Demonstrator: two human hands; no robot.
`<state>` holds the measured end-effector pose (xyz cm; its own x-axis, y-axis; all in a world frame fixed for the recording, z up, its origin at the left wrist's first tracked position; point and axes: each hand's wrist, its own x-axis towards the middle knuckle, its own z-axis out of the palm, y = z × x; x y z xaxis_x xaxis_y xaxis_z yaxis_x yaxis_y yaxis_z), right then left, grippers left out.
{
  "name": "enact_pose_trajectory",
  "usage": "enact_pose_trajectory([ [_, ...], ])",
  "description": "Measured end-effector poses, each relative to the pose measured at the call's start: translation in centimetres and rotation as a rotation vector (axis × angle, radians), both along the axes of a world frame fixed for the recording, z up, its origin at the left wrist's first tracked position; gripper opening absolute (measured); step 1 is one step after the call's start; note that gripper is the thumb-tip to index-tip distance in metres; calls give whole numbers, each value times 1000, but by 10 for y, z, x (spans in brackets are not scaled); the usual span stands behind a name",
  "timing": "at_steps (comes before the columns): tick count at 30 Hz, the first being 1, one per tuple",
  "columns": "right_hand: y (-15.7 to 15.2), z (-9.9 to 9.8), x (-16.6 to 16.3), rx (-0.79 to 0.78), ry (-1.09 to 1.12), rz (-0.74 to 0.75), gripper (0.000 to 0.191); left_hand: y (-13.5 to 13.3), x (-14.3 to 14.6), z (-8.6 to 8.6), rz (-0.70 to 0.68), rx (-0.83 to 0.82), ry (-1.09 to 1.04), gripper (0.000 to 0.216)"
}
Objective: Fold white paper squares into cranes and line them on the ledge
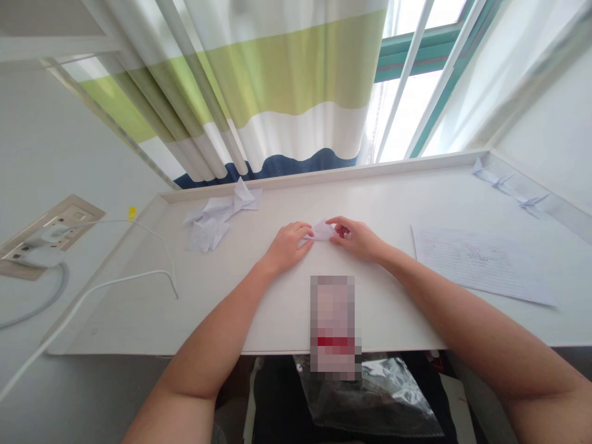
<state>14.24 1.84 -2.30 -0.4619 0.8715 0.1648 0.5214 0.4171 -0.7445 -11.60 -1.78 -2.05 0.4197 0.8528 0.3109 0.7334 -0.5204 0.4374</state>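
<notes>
A small folded piece of white paper (322,230) lies on the white desk (287,308), held between both hands. My left hand (289,245) rests palm down on the desk with its fingertips pressed on the paper's left edge. My right hand (357,238) pinches the paper's right side with curled fingers. Both forearms reach in from the bottom of the view.
A heap of crumpled and folded white paper (217,219) lies at the back left. A lined sheet (476,262) lies to the right. Small folded paper cranes (509,185) stand along the right rim. A white cable (115,277) crosses the left side. A blurred rectangle (333,324) sits near the front edge.
</notes>
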Motion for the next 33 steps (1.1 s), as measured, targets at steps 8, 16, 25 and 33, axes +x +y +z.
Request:
enact_pose_trajectory([
  [8, -6, 5, 1, 82, -71, 90, 44, 0, 3, -4, 101, -113, -200, 37],
  [16, -9, 10, 2, -49, -84, 72, 59, 2, 3, -3, 160, -186, -207, 33],
  [25, -1, 8, 3, -4, -166, 4, 45, 1, 4, 3, 243, -223, -182, 21],
  [33, -1, 10, 9, 404, -166, -51, 28, 2, -2, 6, 288, -242, -167, 18],
])
